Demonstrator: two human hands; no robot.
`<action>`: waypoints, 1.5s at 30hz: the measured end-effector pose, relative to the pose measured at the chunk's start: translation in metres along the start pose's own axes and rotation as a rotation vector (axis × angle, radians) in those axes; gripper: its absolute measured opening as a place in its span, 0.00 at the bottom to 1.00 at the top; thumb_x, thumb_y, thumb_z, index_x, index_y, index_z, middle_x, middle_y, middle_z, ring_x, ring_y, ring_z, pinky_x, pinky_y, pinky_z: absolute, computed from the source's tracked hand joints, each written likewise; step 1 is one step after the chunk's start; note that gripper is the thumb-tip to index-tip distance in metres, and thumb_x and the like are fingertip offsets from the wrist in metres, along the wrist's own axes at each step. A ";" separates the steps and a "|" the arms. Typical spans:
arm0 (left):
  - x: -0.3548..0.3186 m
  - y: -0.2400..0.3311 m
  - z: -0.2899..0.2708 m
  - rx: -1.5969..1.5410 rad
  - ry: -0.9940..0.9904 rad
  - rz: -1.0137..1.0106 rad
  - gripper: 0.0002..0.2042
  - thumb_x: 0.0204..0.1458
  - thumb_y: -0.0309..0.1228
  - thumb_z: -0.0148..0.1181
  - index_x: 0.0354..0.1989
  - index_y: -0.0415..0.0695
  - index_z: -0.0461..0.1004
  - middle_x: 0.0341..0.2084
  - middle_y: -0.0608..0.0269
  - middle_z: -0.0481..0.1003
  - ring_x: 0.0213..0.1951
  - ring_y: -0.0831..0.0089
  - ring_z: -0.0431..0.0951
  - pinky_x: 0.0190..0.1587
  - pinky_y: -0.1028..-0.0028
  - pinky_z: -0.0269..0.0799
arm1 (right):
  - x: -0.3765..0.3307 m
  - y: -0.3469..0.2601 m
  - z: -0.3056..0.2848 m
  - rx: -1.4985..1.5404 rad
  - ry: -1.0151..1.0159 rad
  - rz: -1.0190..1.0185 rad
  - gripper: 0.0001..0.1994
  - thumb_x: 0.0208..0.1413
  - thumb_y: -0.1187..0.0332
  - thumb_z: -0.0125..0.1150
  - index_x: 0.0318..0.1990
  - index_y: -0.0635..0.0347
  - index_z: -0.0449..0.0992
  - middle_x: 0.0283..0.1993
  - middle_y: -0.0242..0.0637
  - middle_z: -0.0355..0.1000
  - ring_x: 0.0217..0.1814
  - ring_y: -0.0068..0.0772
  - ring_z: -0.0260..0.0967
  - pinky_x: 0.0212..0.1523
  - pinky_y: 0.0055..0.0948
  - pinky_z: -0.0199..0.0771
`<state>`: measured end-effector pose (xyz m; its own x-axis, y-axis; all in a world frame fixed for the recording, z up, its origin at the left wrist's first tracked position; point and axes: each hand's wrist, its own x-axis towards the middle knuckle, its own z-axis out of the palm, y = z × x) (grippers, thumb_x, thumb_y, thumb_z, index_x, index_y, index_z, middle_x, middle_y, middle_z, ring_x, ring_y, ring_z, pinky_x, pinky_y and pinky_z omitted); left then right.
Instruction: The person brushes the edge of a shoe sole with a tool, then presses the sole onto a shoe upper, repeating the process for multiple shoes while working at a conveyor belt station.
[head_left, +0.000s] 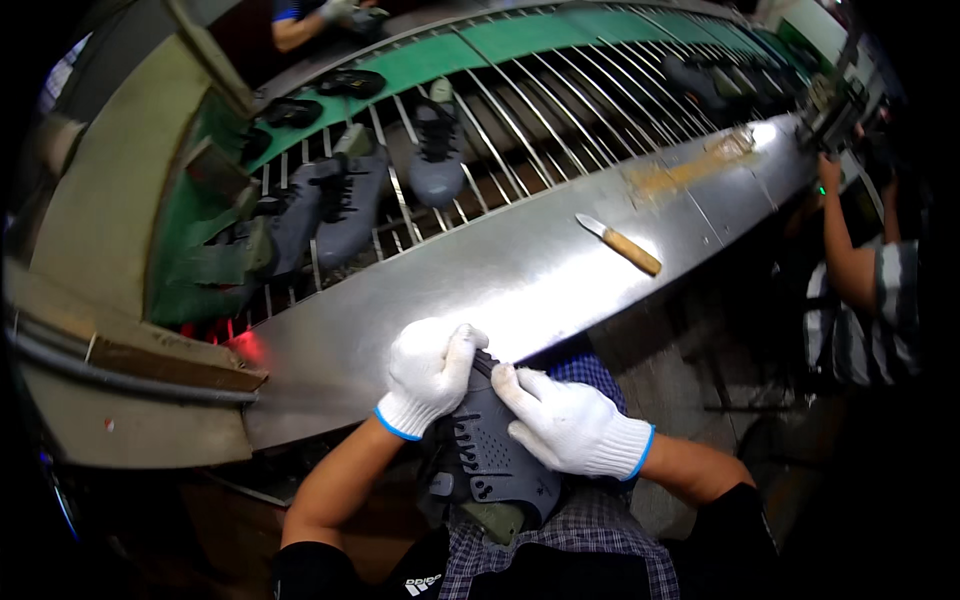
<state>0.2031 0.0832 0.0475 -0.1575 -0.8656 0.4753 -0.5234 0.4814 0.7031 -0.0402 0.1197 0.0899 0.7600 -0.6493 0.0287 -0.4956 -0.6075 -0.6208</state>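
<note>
A dark grey shoe (497, 450) with black laces rests over my lap, its toe pointing away from me and a greenish last (492, 520) showing at the heel end. My left hand (430, 368), in a white knitted glove, is closed on the toe end. From the other side my right hand (575, 422), gloved alike, grips the toe edge between thumb and fingers. A dark edge at the toe lies between the two hands; its exact form is mostly hidden. Beyond them, a short knife (622, 247) with a wooden handle lies on the metal ledge (480, 285).
Behind the ledge runs a rack of metal rods (540, 130) carrying several grey shoes (437, 155). Black shoe pieces (350, 83) lie on the green strip (415, 85). A wooden block (170, 360) borders the left. Another person (865, 290) stands at the right; another's arm shows at the top.
</note>
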 end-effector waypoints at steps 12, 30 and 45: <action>-0.034 0.038 -0.016 -0.950 0.266 -0.641 0.22 0.69 0.32 0.61 0.68 0.37 0.70 0.59 0.59 0.75 0.55 0.73 0.75 0.64 0.72 0.70 | 0.041 -0.008 -0.017 0.367 0.040 0.150 0.53 0.57 0.48 0.78 0.82 0.66 0.53 0.75 0.62 0.66 0.72 0.57 0.73 0.71 0.44 0.74; -0.007 0.067 -0.184 -0.273 0.122 -0.488 0.38 0.58 0.44 0.74 0.71 0.33 0.68 0.62 0.52 0.79 0.64 0.62 0.79 0.69 0.60 0.72 | 0.065 0.044 -0.021 0.230 0.335 0.010 0.35 0.55 0.65 0.79 0.68 0.67 0.70 0.64 0.52 0.74 0.66 0.48 0.76 0.67 0.43 0.77; 0.109 0.114 -0.131 0.910 -0.120 -0.492 0.46 0.46 0.58 0.79 0.67 0.39 0.72 0.45 0.43 0.86 0.47 0.48 0.89 0.53 0.59 0.83 | 0.188 0.087 0.025 0.736 0.614 0.210 0.21 0.77 0.57 0.50 0.55 0.68 0.79 0.42 0.56 0.82 0.47 0.53 0.83 0.52 0.47 0.80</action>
<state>0.2359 0.0624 0.2490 0.1884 -0.9701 0.1527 -0.9782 -0.1715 0.1170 0.0699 -0.0437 0.0219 0.2325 -0.9632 0.1350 -0.0509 -0.1507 -0.9873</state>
